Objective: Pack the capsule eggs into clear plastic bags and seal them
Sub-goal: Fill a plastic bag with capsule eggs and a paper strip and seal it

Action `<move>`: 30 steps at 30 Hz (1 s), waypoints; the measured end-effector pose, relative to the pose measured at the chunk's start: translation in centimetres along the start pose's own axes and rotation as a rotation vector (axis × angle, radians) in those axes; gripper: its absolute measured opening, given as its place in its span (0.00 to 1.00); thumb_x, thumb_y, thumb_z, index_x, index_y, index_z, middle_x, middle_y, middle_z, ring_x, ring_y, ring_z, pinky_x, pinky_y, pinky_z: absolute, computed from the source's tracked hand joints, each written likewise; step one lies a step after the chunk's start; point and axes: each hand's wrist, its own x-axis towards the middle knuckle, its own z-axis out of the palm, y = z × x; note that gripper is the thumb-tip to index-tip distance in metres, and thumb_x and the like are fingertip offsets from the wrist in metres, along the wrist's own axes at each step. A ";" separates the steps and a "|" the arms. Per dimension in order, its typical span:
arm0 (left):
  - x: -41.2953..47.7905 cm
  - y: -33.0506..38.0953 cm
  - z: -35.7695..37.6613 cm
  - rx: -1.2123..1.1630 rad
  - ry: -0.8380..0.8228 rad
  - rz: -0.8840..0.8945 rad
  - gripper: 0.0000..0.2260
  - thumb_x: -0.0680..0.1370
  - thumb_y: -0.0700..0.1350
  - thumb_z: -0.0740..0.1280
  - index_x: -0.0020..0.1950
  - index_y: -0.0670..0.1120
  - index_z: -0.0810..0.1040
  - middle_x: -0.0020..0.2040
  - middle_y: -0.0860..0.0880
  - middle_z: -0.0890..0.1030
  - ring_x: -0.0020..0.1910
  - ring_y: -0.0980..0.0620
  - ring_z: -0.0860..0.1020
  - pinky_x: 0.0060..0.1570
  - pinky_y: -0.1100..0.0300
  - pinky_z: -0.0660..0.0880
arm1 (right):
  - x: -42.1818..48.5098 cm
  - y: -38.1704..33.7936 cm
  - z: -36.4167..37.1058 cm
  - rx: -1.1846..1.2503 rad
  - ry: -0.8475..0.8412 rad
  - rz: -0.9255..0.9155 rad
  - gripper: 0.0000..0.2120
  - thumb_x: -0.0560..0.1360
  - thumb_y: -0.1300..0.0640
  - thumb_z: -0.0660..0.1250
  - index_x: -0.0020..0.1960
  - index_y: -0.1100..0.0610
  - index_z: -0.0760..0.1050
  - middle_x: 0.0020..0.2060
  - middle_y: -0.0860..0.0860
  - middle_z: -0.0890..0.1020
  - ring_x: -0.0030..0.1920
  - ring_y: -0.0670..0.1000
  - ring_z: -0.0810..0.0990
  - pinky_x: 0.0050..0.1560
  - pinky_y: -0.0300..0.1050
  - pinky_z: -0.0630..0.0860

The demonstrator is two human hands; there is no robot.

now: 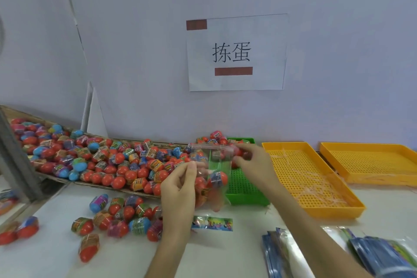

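A clear plastic bag hangs above the table with several red capsule eggs inside. My left hand pinches its left edge near the top. My right hand pinches the top flap on the right side. A big pile of capsule eggs fills a cardboard tray to the left. Several loose eggs lie on the white table under my left hand. A printed paper strip lies flat below the bag.
A green perforated tray sits behind the bag, with eggs at its far end. Two yellow perforated trays stand to the right. Stacks of printed bags lie at the lower right. A wall with a paper sign is close behind.
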 end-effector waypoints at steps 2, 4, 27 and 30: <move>-0.1 -0.2 0.1 0.036 -0.020 -0.006 0.13 0.84 0.49 0.62 0.48 0.55 0.86 0.44 0.53 0.87 0.44 0.51 0.83 0.47 0.55 0.81 | -2.2 -1.0 -2.6 0.153 0.134 -0.037 0.16 0.76 0.59 0.73 0.62 0.48 0.80 0.51 0.43 0.84 0.49 0.43 0.82 0.49 0.39 0.81; -0.3 -0.1 0.3 0.056 -0.042 -0.004 0.11 0.83 0.51 0.63 0.51 0.55 0.85 0.45 0.57 0.87 0.45 0.58 0.83 0.48 0.57 0.81 | -4.7 -2.4 -4.5 0.304 0.182 -0.130 0.14 0.74 0.56 0.76 0.57 0.45 0.79 0.47 0.42 0.85 0.47 0.45 0.83 0.44 0.41 0.82; -1.8 1.3 0.9 -0.054 -0.262 0.060 0.12 0.79 0.53 0.66 0.60 0.60 0.84 0.53 0.59 0.86 0.53 0.58 0.84 0.48 0.66 0.80 | -8.3 -4.5 -3.3 -0.146 0.143 -0.386 0.06 0.76 0.42 0.70 0.49 0.42 0.80 0.42 0.36 0.81 0.49 0.41 0.77 0.62 0.46 0.63; -1.7 1.2 0.9 -0.050 -0.246 0.047 0.12 0.78 0.53 0.67 0.59 0.60 0.84 0.51 0.59 0.87 0.51 0.56 0.85 0.45 0.64 0.81 | -8.4 -4.2 -3.0 -0.232 -0.006 -0.399 0.17 0.81 0.37 0.56 0.53 0.41 0.81 0.44 0.34 0.81 0.52 0.41 0.73 0.61 0.43 0.58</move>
